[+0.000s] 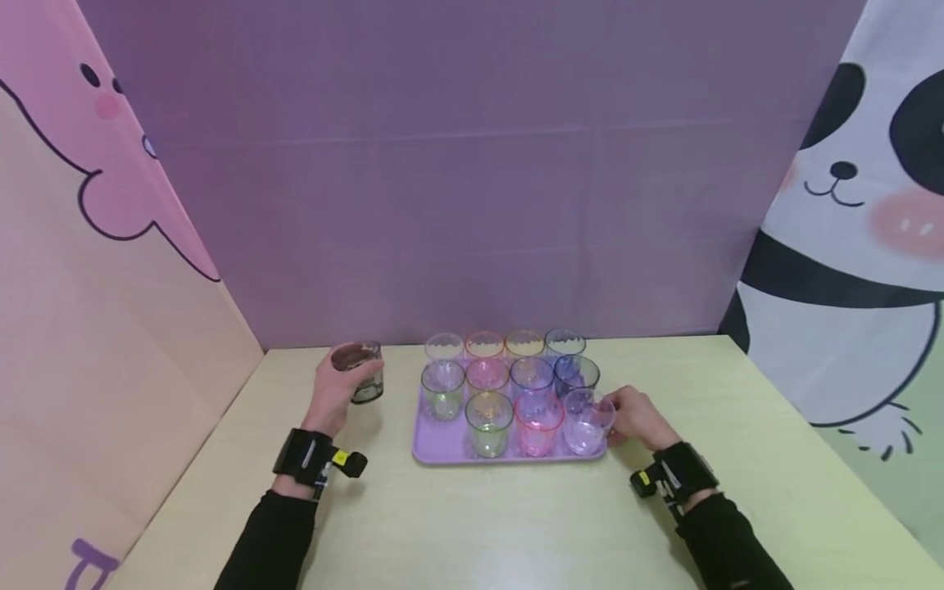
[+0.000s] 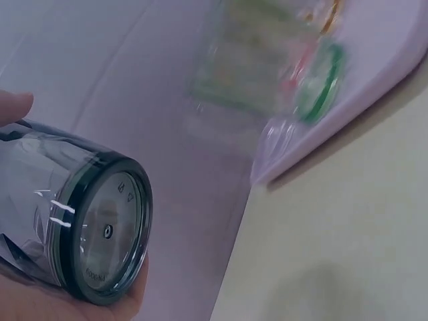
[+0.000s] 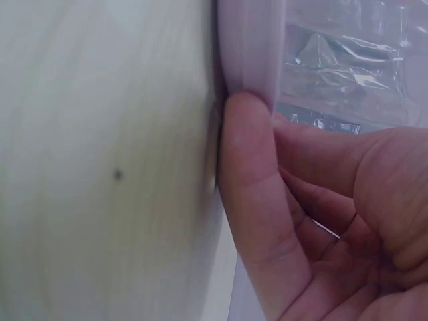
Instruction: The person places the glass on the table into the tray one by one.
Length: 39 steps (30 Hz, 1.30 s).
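Observation:
My left hand [image 1: 333, 388] holds a dark grey clear tumbler [image 1: 369, 385] above the table, left of the tray. In the left wrist view the dark round base of this tumbler [image 2: 110, 231] faces the camera, with fingers around its side. At the right side of a light purple tray [image 1: 442, 453], my right hand [image 1: 640, 418] pinches the tray's edge [image 3: 251, 50], close to a clear tumbler [image 1: 587, 426]. Several tumblers stand in rows on the tray, among them a pink one [image 1: 537, 430] and a green-tinted one [image 1: 488, 430].
A pale wooden table [image 1: 487, 524] carries the tray near its back edge. Behind it hangs a purple cloth backdrop [image 1: 472, 205]. Printed cartoon panels stand at both sides, a panda [image 1: 848, 344] on the right.

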### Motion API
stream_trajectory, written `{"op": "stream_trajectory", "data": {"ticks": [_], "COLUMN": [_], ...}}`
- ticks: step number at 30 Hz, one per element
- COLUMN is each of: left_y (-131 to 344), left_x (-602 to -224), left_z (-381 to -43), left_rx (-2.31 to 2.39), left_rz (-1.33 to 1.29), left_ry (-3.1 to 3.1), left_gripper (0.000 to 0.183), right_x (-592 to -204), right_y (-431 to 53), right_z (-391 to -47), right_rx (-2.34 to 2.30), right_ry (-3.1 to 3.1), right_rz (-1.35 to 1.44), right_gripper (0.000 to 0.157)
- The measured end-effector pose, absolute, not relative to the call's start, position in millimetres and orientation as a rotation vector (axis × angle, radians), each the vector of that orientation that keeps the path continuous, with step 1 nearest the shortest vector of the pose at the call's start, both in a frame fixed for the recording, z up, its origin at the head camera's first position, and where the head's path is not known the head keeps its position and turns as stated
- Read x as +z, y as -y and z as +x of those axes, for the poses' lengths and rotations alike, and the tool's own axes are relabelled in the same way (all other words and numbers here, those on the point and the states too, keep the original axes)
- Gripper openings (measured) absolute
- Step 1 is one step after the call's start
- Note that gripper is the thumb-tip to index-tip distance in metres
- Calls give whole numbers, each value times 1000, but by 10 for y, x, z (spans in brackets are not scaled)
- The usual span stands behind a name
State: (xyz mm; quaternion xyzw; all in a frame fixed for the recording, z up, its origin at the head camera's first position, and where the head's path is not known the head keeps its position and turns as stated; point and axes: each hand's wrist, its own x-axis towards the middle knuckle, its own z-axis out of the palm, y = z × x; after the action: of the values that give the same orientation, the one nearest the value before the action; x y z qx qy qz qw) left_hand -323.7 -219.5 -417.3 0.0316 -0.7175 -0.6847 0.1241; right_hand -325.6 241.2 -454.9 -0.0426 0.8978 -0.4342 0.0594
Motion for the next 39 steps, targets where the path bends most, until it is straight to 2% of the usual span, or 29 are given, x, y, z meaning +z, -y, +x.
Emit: {"op": "stream_trajectory", "data": {"ticks": [6, 17, 27, 34, 39], "left_y": [2014, 1699, 1531, 1487, 1488], "left_x": [-4183, -4260, -4277, -4287, -4299], "left_z": [-3080, -2942, -2848, -2781, -2756], "left_rx": [-2110, -2199, -2132, -1893, -1758], "left_rz": [-70, -312, -360, -314, -337], "left_ry": [2119, 2216, 2357, 2544, 2625], "left_gripper": [70, 65, 70, 73, 72], "right_x": [-4531, -4527, -4534, -4508, -4521], "right_y": [-2408, -2425, -2436, -2439, -2414], "right_z": [-3256, -3243, -3256, -3226, -3229], "right_rx": [-1311, -1327, -1336, -1341, -1341], "right_ry": [-2727, -2722, -2705, -2684, -2690], "right_rz": [-129, -153, -174, -245, -169], "right_gripper": [6, 8, 9, 11, 10]}}
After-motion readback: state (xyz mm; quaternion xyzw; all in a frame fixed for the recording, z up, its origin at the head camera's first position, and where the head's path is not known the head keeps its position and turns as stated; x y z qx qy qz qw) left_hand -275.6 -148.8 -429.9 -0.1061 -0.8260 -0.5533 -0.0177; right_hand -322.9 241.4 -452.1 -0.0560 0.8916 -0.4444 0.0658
